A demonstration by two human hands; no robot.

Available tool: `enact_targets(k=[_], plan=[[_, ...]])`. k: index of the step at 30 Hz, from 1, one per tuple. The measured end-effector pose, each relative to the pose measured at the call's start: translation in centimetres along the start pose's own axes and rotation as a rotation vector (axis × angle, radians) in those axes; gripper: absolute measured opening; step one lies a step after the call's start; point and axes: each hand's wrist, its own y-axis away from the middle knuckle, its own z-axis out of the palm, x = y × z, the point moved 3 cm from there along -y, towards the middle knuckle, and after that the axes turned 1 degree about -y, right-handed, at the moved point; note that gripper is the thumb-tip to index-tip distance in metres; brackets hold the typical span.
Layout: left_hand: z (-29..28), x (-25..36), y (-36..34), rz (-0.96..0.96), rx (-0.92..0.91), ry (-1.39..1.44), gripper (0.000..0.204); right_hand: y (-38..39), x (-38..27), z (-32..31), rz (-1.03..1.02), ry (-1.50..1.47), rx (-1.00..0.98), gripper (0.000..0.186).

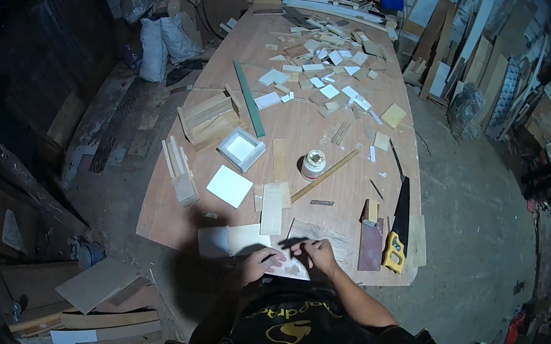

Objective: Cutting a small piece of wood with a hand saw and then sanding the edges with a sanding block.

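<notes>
At the table's near edge my left hand is closed, its fingers curled beside a pale board; what they hold, if anything, is too small to make out. Above that board my right hand is pinched, the fingertips near a small dark shape I cannot name. A thin dark stick shows just beyond both hands. Pale wooden panels lie left of the board, with an upright-lying strip of wood over them. A grained grey-brown piece is just past my right hand.
A yellow-handled saw and a reddish-brown sanding strip lie at right. A white jar stands mid-table near a wooden stick. At left are a square tray, a white panel and wooden frames. Scraps cover the far end.
</notes>
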Motion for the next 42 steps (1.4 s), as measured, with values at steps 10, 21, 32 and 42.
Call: enact_targets(k=[10,21,32,42], plan=[[8.3,10.7,-1.3,0.222,0.333,0.21,0.035,1.7,-0.1,-2.7,-0.197,-0.222,-0.08,0.031],[14.3,8.7,-4.5,0.489,-0.24,0.516,0.042,9.0,-6.2,-6.5,-0.427,0.386,-0.535,0.088],[20.2,12.7,-4.3,0.096,0.053,0.328,0.058,10.9,-7.4,-10.8,-0.457,0.444,-1.026,0.071],[21.0,16.1,-7.0,0.029,0.446,0.053,0.074,7.6,-3.0,-9.9,-0.766,0.364,-0.705,0.072]])
